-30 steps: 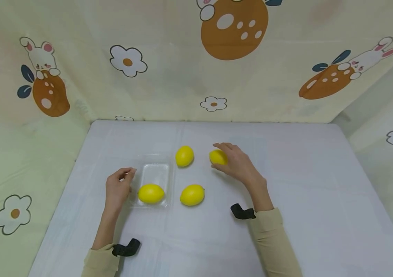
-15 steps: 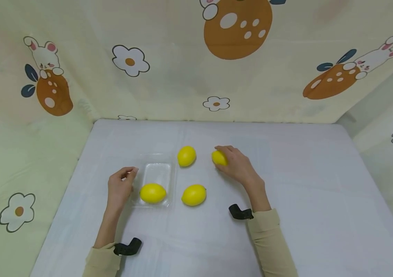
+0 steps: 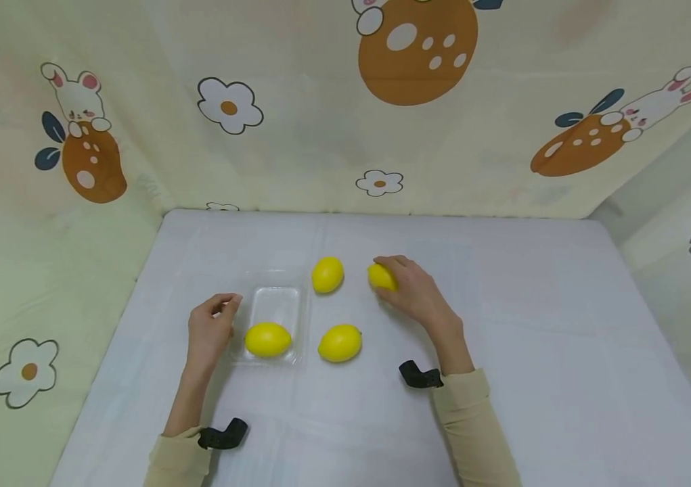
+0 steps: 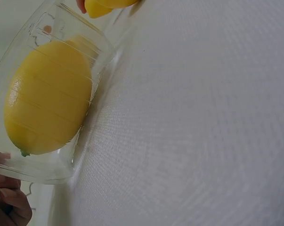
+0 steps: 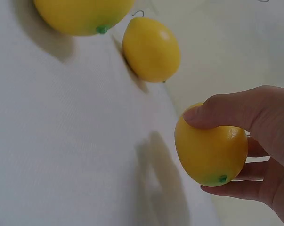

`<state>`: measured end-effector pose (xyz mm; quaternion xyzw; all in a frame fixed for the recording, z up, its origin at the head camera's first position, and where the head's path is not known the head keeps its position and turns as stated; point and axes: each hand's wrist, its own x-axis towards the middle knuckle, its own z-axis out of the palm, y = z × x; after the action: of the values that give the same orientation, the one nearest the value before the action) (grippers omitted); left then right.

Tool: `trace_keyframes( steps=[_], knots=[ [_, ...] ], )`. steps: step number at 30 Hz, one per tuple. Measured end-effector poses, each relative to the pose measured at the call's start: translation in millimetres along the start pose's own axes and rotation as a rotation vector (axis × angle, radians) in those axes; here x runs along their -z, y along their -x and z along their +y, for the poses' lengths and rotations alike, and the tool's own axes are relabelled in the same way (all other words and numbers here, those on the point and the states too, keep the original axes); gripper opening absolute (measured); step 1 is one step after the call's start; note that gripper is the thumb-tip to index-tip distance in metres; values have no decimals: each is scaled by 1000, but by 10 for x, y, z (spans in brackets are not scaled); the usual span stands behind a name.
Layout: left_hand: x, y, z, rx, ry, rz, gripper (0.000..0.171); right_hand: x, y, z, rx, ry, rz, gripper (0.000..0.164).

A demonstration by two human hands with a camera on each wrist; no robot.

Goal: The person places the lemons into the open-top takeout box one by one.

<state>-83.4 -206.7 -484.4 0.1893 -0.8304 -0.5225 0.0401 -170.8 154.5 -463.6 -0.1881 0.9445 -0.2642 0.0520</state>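
Evidently, a lemon (image 3: 380, 276) is clasped by the right grip (image 3: 413, 289), with thumb and fingers spread around it. The tray (image 3: 275, 304) is pinched at its edge by the left grip (image 3: 211, 329), a second lemon (image 3: 268, 339) inside. Left of the right grip, a third lemon (image 3: 327, 274) and a fourth lemon (image 3: 340, 343) are seen on the table (image 3: 540, 325).

Beige sleeves (image 3: 473, 423), black wrist cameras (image 3: 223, 435)

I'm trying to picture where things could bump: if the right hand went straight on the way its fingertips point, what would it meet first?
Probably the far loose lemon beside the clear tray. How high the right hand is held is unclear, so it might pass over.
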Motion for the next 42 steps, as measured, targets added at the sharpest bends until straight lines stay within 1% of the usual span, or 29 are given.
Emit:
trace_keyframes(
  steps=[3, 7, 14, 21, 24, 29, 34, 37, 42],
  knots=[
    [-5, 1, 10, 1, 2, -3, 33, 36, 32, -78, 10, -8, 13, 55],
    [-17, 7, 25, 5, 0, -3, 33, 85, 72, -185, 44, 4, 21, 55],
    [-55, 16, 35, 8, -6, -6, 32, 135, 135, -354, 89, 17, 19, 53],
    [-64, 26, 44, 15, -19, -4, 32, 59, 121, -498, 207, 24, 29, 50],
    [-82, 21, 41, 15, -19, -8, 32, 51, 113, -597, 240, 41, 26, 50],
    [-84, 17, 57, 12, -17, -7, 31, 51, 94, -806, 293, 64, -2, 51],
    [-53, 31, 74, 23, -14, -8, 31, 14, 39, -1020, 385, 81, -22, 50],
    [-36, 34, 75, 20, -19, -15, 32, -45, 14, -1140, 420, 100, -44, 50],
    [-6, 53, 76, 38, -30, 0, 33, -183, -35, -1342, 464, 110, -119, 51]
  ],
)
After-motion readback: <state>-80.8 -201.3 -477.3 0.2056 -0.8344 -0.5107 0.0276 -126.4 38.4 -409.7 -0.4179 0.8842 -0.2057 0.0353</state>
